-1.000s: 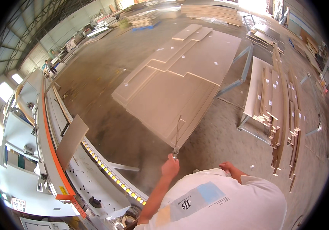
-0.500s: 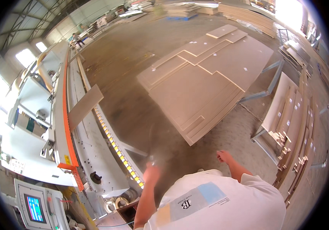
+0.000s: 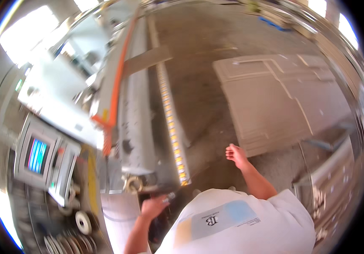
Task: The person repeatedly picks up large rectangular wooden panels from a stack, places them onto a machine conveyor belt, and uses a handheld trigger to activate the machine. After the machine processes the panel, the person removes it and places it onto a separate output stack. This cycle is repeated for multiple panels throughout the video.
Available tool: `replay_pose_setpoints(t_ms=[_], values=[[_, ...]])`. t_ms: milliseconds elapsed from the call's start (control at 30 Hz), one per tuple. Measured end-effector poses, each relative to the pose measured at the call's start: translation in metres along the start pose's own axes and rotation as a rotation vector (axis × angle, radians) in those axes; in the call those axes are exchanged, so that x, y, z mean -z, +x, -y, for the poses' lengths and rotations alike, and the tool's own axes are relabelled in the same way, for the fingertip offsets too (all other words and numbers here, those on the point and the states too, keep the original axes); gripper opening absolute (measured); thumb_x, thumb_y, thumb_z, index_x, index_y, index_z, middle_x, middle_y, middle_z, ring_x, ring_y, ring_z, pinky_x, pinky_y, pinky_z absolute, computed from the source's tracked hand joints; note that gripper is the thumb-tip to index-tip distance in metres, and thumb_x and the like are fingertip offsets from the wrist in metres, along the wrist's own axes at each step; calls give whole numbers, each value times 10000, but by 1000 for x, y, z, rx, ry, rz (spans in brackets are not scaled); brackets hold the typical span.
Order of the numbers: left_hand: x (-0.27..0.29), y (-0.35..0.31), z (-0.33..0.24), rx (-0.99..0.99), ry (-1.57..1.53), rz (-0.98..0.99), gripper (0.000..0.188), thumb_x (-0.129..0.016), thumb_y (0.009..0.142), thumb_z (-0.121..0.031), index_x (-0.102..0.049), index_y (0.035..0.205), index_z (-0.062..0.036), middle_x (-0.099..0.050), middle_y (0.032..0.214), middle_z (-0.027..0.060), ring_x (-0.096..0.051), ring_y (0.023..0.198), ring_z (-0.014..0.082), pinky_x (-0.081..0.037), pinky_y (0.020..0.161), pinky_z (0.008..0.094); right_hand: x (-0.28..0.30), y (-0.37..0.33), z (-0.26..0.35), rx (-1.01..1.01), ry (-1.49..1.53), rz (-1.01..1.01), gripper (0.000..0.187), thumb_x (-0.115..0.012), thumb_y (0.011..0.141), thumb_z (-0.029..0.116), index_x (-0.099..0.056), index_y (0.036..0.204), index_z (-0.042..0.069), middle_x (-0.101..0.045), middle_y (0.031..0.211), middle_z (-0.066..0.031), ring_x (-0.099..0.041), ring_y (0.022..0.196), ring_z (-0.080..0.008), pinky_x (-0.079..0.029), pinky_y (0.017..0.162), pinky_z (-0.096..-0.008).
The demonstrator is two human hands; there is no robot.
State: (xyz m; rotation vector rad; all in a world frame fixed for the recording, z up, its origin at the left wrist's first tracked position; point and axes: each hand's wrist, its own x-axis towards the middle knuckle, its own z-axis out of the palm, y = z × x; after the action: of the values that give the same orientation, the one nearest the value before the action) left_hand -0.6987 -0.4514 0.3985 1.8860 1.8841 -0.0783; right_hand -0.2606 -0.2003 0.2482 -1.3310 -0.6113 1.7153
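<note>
My left hand (image 3: 153,207) is closed around a small greyish, shiny object (image 3: 170,197); blur hides its kind. It is near the front end of the machine, by a roll of edge band (image 3: 133,183). My right hand (image 3: 236,155) is curled into a loose fist in front of my body, with nothing visible in it. Beyond it lies a low stack of brown boards (image 3: 271,101). One brown board (image 3: 148,60) lies across the long machine bed (image 3: 136,110), under the orange rail (image 3: 120,72), and overhangs on the right.
A control panel with a lit screen (image 3: 38,155) stands at left. Below it are several rolls of banding (image 3: 83,222). A strip of yellow-and-white rollers (image 3: 170,127) runs along the machine's right side. Wooden strips (image 3: 338,182) are stacked at right, near a metal frame (image 3: 326,142).
My view has swung left, so the machine and panel sit further right. My left hand has come lower, nearer the machine's end. The right hand stays raised and curled.
</note>
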Motion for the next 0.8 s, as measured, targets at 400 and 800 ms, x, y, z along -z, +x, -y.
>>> replay_pose_setpoints(t_ms=[400, 800], values=[[119, -65, 297, 611, -28, -1040, 246, -644, 864, -112, -769, 1045, -222, -673, 973, 79, -652, 900, 330, -524, 779, 426, 59, -19, -115, -166, -834, 168, 256, -663, 986, 292, -716, 971, 42, -699, 779, -48, -667, 633, -159, -530, 553, -300], [127, 147, 489, 869, -467, -1501, 358, -796, 868, -407, -746, 950, -62, -742, 858, 99, -684, 783, 254, -528, 741, 378, 153, -130, -90, -392, -580, -313, 269, -645, 942, 304, -697, 1052, 64, -710, 903, -72, -676, 751, -168, -540, 588, -323]])
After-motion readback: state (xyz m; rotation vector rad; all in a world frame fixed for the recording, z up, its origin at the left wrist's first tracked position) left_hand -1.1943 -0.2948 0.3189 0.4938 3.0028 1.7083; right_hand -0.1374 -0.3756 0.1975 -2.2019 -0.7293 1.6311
